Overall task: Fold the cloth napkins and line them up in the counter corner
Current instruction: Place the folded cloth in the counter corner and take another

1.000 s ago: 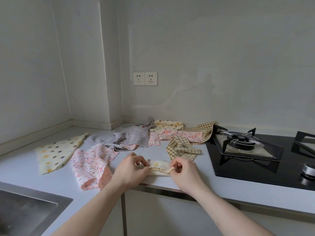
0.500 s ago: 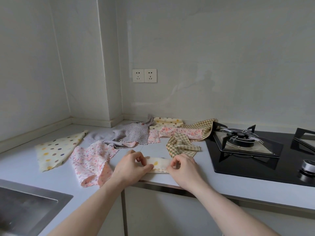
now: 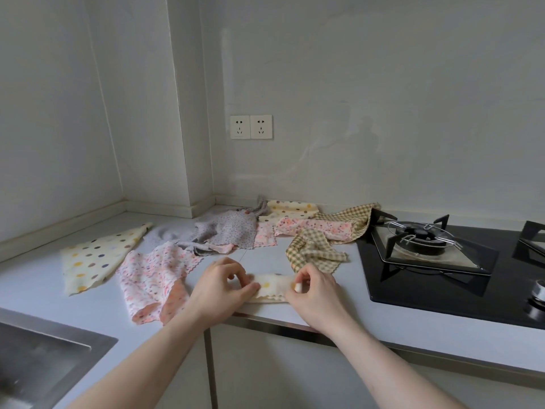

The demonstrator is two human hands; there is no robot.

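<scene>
A small cream polka-dot napkin (image 3: pixel 272 286), folded into a narrow strip, lies near the counter's front edge. My left hand (image 3: pixel 219 286) pinches its left end and my right hand (image 3: pixel 314 287) pinches its right end. Unfolded napkins lie behind it: a pink floral one (image 3: pixel 152 274), a cream dotted triangle (image 3: pixel 97 256), a grey dotted one (image 3: pixel 227 233), a green-checked one (image 3: pixel 314 252), another pink one (image 3: pixel 312 228) and a cream dotted one (image 3: pixel 292 208) by the wall. The counter corner (image 3: pixel 153 214) lies at the back left.
A black gas hob (image 3: pixel 442 261) with pan supports fills the right side of the counter. A steel sink (image 3: pixel 44 358) is at the lower left. Twin wall sockets (image 3: pixel 250 126) sit above the napkins. A square wall pillar (image 3: pixel 188 113) juts out at the corner.
Both hands have flattened the folded cream strip on the counter, staying at its ends. The camera has tilted slightly, so the scene sits a little higher in view.
</scene>
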